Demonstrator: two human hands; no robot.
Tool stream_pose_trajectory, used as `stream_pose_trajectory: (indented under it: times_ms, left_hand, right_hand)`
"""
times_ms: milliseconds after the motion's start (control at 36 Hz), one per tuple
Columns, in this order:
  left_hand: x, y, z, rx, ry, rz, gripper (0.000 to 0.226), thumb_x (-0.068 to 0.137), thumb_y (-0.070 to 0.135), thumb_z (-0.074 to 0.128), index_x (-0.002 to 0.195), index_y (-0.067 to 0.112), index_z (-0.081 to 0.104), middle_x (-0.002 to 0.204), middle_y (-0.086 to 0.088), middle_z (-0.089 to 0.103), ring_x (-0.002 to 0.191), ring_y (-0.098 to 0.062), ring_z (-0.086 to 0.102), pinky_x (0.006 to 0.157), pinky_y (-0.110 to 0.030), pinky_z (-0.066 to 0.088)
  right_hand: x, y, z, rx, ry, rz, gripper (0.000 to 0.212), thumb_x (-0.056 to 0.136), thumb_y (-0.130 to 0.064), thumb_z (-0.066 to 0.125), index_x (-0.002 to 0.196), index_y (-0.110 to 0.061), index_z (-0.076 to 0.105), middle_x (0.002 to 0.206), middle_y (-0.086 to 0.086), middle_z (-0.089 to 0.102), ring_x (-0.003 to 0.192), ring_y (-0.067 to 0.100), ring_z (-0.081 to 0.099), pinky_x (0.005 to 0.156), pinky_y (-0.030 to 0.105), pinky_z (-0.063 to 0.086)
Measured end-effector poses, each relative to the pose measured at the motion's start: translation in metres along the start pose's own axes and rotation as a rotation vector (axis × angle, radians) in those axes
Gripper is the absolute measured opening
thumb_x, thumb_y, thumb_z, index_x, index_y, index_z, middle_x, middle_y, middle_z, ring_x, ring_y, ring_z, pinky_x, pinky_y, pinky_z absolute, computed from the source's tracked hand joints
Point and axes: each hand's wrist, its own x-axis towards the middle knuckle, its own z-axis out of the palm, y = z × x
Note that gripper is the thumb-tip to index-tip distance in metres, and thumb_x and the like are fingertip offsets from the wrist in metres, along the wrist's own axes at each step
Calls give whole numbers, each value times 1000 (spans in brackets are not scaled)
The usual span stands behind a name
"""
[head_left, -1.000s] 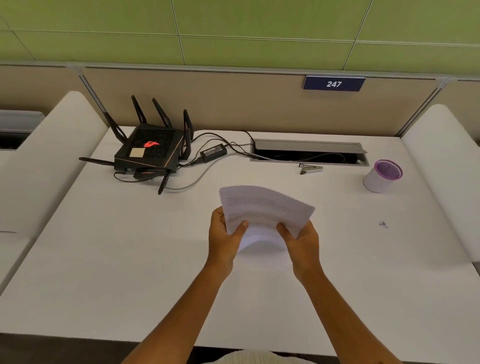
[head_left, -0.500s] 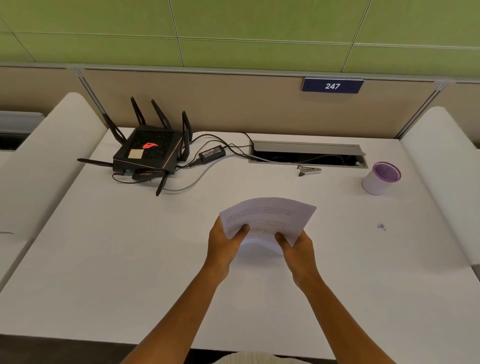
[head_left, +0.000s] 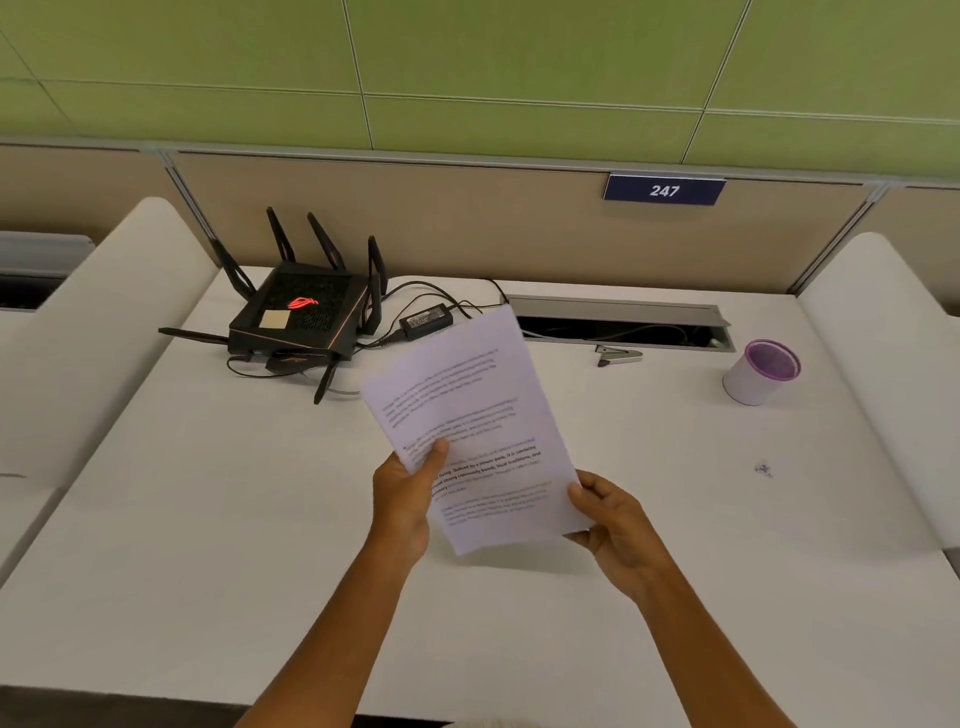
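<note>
While above white desk (head_left: 208, 519) and below green wall (head_left: 519, 52), hands, left (head_left: 402, 499) and right (head_left: 618, 525), tight on printed sheets (head_left: 467, 405).

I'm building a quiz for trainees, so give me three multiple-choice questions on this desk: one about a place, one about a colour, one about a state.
1. Where on the desk does the router stand? A far right; B far left; C near edge.
2. What colour is the cup rim? A red; B green; C purple.
3. How are the printed sheets held? A by the left hand and the right hand; B lying flat on the desk; C by the left hand alone.
Answers: 1 B, it sits at the far-left corner. 2 C, the white cup has a purple rim. 3 A, each hand pinches a lower edge, with the sheets raised.
</note>
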Motion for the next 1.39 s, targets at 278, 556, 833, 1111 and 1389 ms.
stream_pose_trajectory:
  times_ms: [278, 556, 833, 1111, 1389]
  left_hand:
    - [-10, -9, 1, -192, -25, -106, 34, 99, 19, 73, 129, 34, 72, 126, 3, 80, 119, -25, 75, 102, -52, 60]
    - [15, 2, -42, -180, 26, -114, 36, 105, 33, 62, 136, 16, 68, 133, -13, 76, 120, -32, 73, 92, -44, 61]
    - [31, 25, -45, 531, -146, 107, 31, 92, 28, 82, 121, 27, 71, 114, 2, 81, 104, -24, 79, 89, -42, 67]
    - [21, -9, -29, 417, -85, 116, 25, 88, 22, 87, 109, 25, 74, 104, 1, 78, 99, -22, 73, 80, -29, 60]
    - [17, -24, -27, 342, -51, 90, 24, 93, 18, 82, 114, 24, 73, 111, -2, 77, 105, -23, 72, 91, -39, 62]
  right_hand:
    - [3, 8, 35, 202, 29, -47, 55, 89, -5, 74, 142, -15, 61, 134, 15, 71, 124, 33, 66, 99, 52, 57]
    - [-2, -2, 23, -15, 291, -62, 43, 85, -6, 83, 125, -13, 69, 115, 7, 80, 105, 31, 76, 83, 48, 63]
    - [-2, -24, 16, -259, 357, -246, 21, 90, -11, 80, 108, -20, 75, 104, 3, 81, 91, 22, 79, 79, 41, 66]
    - [-4, -4, 14, -314, 384, -386, 23, 92, -14, 78, 110, -28, 74, 101, -4, 79, 97, 16, 77, 78, 26, 64]
    - [3, 6, 9, -377, 378, -412, 27, 96, -8, 73, 105, -33, 73, 98, -14, 76, 98, 11, 72, 84, 27, 60]
